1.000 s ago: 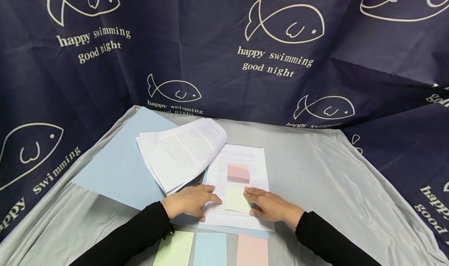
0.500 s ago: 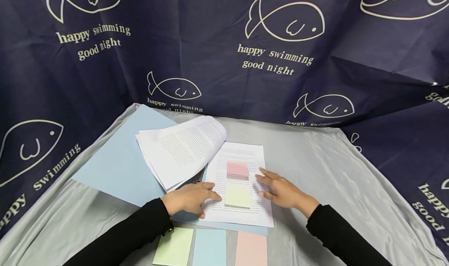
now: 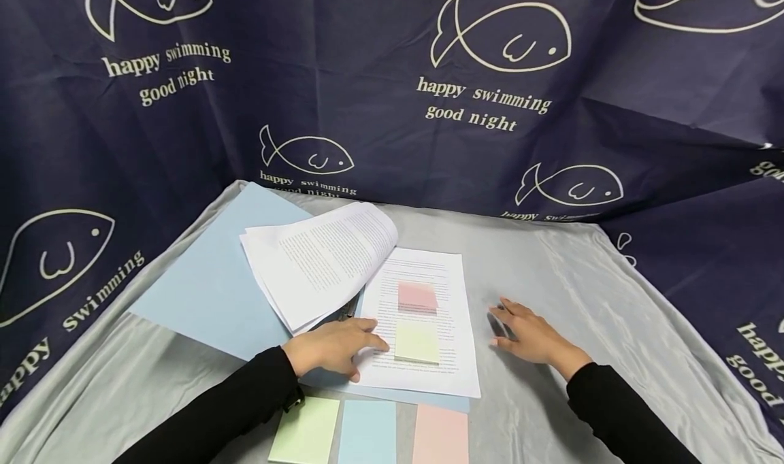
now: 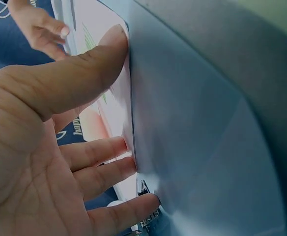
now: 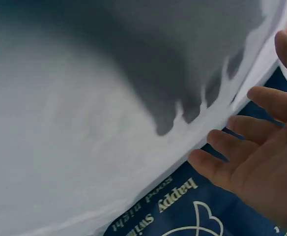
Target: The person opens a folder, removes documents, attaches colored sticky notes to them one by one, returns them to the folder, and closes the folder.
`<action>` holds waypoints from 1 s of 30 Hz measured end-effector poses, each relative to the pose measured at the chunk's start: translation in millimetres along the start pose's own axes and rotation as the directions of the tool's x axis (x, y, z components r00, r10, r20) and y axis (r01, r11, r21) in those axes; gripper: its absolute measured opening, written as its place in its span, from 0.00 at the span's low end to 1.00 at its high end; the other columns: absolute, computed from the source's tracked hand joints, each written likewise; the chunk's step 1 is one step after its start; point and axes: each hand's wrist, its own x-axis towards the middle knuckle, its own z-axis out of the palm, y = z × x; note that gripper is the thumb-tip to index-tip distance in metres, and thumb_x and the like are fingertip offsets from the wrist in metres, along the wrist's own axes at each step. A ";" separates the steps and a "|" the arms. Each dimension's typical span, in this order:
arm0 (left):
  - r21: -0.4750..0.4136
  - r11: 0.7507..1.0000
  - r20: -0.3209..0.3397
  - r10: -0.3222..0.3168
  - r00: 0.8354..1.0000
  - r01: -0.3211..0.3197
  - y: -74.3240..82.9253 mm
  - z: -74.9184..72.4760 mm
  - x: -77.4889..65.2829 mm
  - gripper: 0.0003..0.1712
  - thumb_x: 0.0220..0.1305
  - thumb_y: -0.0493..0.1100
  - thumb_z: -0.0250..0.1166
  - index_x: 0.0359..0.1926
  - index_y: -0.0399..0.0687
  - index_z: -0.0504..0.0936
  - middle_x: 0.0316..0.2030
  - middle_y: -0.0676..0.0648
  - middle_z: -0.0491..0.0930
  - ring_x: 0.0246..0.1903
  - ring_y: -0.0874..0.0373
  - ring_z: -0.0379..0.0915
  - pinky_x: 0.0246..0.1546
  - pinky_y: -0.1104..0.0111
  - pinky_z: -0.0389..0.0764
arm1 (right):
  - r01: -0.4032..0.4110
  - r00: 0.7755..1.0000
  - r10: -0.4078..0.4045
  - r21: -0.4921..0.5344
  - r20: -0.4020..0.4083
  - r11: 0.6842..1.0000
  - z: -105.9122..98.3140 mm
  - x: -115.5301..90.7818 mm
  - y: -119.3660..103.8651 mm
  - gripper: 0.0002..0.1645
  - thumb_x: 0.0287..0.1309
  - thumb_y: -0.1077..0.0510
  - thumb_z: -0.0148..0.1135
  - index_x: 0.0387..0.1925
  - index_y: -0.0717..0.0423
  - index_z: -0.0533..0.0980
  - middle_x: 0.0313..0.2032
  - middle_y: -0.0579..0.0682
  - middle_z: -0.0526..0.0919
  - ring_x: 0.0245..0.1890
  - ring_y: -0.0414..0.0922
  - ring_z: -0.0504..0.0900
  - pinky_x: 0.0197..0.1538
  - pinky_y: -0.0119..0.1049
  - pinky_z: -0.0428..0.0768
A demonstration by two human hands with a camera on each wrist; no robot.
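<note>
My left hand (image 3: 333,347) rests with spread fingers on the lower left edge of a printed sheet (image 3: 453,294); in the left wrist view its thumb (image 4: 94,69) and fingertips touch the paper's edge. On that sheet lie a pink sticky note pad (image 3: 418,296) and, below it, a pale yellow-green sticky note pad (image 3: 416,342). To the right of the paper my right hand (image 3: 531,335) hovers over the grey cloth with relaxed fingers and holds nothing. The right wrist view shows its shadow on the cloth.
An open light blue folder (image 3: 208,273) lies under the papers, with turned-back printed pages (image 3: 321,263) curling over its left side. Pale green (image 3: 304,430), blue (image 3: 367,431) and pink (image 3: 441,433) rectangles lie along the front. A dark blue fish-print curtain (image 3: 392,96) surrounds the table.
My right hand has let go of the yellow-green sticky note pad and moved right, off the paper and over the cloth. The left hand has stayed in place.
</note>
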 end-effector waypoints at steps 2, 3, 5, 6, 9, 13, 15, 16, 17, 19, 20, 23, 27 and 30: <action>-0.003 1.000 -0.003 0.004 1.000 -0.004 0.1 0.2 -0.1 0.37 0.46 0.42 0.78 0.60 0.63 0.78 0.70 0.42 0.65 0.70 0.47 0.61 0.65 0.51 0.69 | -0.024 0.999 0.024 0.011 0.036 1.000 0.6 -2.9 3.8 0.40 0.59 0.48 0.66 0.65 0.67 0.68 0.67 0.76 0.61 0.66 0.74 0.62 0.60 0.67 0.67; -0.003 1.000 -0.005 0.007 1.000 -0.007 0.2 0.2 -0.3 0.37 0.46 0.42 0.78 0.60 0.63 0.79 0.70 0.42 0.65 0.70 0.47 0.62 0.65 0.51 0.69 | -0.040 0.998 0.039 0.023 0.057 0.999 1.2 -3.8 5.5 0.40 0.59 0.48 0.66 0.65 0.68 0.68 0.67 0.77 0.61 0.66 0.74 0.61 0.61 0.67 0.66; -0.003 1.000 -0.007 0.011 1.000 -0.011 0.1 0.1 -0.6 0.37 0.46 0.42 0.78 0.60 0.62 0.79 0.70 0.41 0.66 0.70 0.47 0.62 0.65 0.50 0.69 | -0.061 0.994 0.056 0.042 0.096 0.997 2.0 -5.0 7.7 0.41 0.60 0.47 0.65 0.66 0.68 0.66 0.67 0.77 0.60 0.67 0.74 0.59 0.63 0.67 0.64; -0.003 1.000 -0.008 0.011 1.000 -0.011 -0.2 0.1 -0.8 0.37 0.46 0.42 0.78 0.60 0.62 0.79 0.70 0.41 0.66 0.70 0.47 0.61 0.65 0.50 0.68 | -0.063 0.992 0.058 0.046 0.110 0.997 2.2 -5.3 8.2 0.41 0.60 0.47 0.65 0.66 0.68 0.66 0.67 0.78 0.59 0.67 0.75 0.59 0.63 0.67 0.63; 0.000 1.000 -0.011 0.013 1.000 -0.013 -1.0 -0.2 -0.9 0.37 0.46 0.42 0.78 0.60 0.62 0.79 0.70 0.42 0.66 0.70 0.47 0.61 0.65 0.50 0.68 | -0.072 0.989 0.064 0.061 0.130 0.996 3.0 -5.0 9.4 0.42 0.60 0.47 0.65 0.67 0.68 0.65 0.67 0.78 0.58 0.67 0.75 0.58 0.64 0.67 0.63; 0.003 1.000 -0.018 0.027 0.999 -0.027 -2.0 -0.1 -0.5 0.36 0.46 0.41 0.78 0.60 0.61 0.79 0.69 0.41 0.67 0.70 0.47 0.61 0.66 0.50 0.68 | -0.071 0.990 0.063 0.059 0.128 0.996 3.3 -4.1 9.8 0.43 0.59 0.47 0.66 0.67 0.68 0.66 0.67 0.78 0.59 0.67 0.75 0.59 0.63 0.68 0.63; 0.005 0.999 -0.020 0.034 0.999 -0.034 -2.3 0.3 -0.2 0.36 0.46 0.41 0.78 0.59 0.61 0.79 0.69 0.41 0.67 0.70 0.47 0.62 0.65 0.49 0.68 | -0.074 0.989 0.066 0.055 0.130 0.996 3.6 -3.7 10.0 0.43 0.58 0.47 0.66 0.66 0.68 0.66 0.67 0.78 0.59 0.67 0.75 0.59 0.63 0.67 0.63; 0.004 0.999 -0.021 0.036 0.999 -0.036 -2.5 0.7 -0.2 0.36 0.46 0.41 0.78 0.59 0.60 0.80 0.69 0.40 0.67 0.70 0.46 0.62 0.65 0.49 0.68 | -0.074 0.989 0.067 0.052 0.131 0.996 3.7 -3.5 9.8 0.42 0.58 0.47 0.66 0.66 0.68 0.66 0.67 0.77 0.59 0.67 0.75 0.59 0.63 0.67 0.63; 0.004 0.999 -0.022 0.036 0.999 -0.035 -2.7 1.0 -0.2 0.36 0.46 0.41 0.78 0.59 0.60 0.80 0.69 0.40 0.67 0.69 0.46 0.62 0.65 0.49 0.68 | -0.075 0.989 0.068 0.051 0.132 0.996 3.8 -3.3 9.7 0.42 0.58 0.47 0.66 0.66 0.68 0.66 0.67 0.77 0.59 0.67 0.75 0.59 0.63 0.67 0.63; 0.011 0.999 -0.026 0.033 0.999 -0.032 -2.7 1.6 -0.5 0.36 0.46 0.42 0.78 0.59 0.59 0.80 0.69 0.40 0.67 0.69 0.46 0.62 0.65 0.50 0.69 | -0.075 0.989 0.068 0.051 0.132 0.996 4.1 -3.1 9.5 0.42 0.58 0.47 0.67 0.66 0.68 0.66 0.67 0.77 0.60 0.67 0.75 0.59 0.63 0.67 0.63; 0.019 0.999 -0.033 0.033 0.999 -0.033 -2.4 1.7 -1.0 0.35 0.46 0.43 0.78 0.59 0.59 0.80 0.69 0.40 0.67 0.69 0.46 0.62 0.65 0.50 0.69 | -0.076 0.989 0.068 0.050 0.132 0.996 4.3 -3.1 9.4 0.43 0.58 0.47 0.67 0.66 0.68 0.66 0.67 0.77 0.60 0.66 0.75 0.59 0.63 0.67 0.64; 0.031 0.998 -0.058 0.055 0.997 -0.053 0.0 0.0 -4.0 0.34 0.48 0.45 0.78 0.59 0.56 0.80 0.68 0.40 0.69 0.69 0.46 0.63 0.64 0.50 0.70 | -0.080 0.989 0.072 0.052 0.131 0.995 4.7 -3.2 9.6 0.43 0.58 0.47 0.67 0.67 0.68 0.66 0.67 0.77 0.60 0.66 0.75 0.59 0.62 0.67 0.64; 0.031 0.993 -0.125 0.121 0.985 -0.118 5.6 -7.4 -15.1 0.31 0.53 0.47 0.74 0.60 0.52 0.79 0.66 0.39 0.72 0.66 0.46 0.68 0.60 0.50 0.73 | -0.082 0.989 0.075 0.054 0.128 0.995 4.9 -3.9 9.9 0.43 0.58 0.47 0.67 0.67 0.67 0.66 0.67 0.77 0.60 0.66 0.75 0.59 0.62 0.67 0.64; 0.015 0.987 -0.207 0.158 0.965 -0.158 7.5 -13.2 -26.8 0.30 0.58 0.46 0.71 0.61 0.48 0.77 0.65 0.38 0.72 0.64 0.44 0.70 0.59 0.50 0.75 | -0.083 0.989 0.076 0.058 0.125 0.995 4.7 -4.9 9.7 0.43 0.58 0.46 0.67 0.67 0.67 0.66 0.67 0.77 0.60 0.66 0.75 0.59 0.62 0.67 0.64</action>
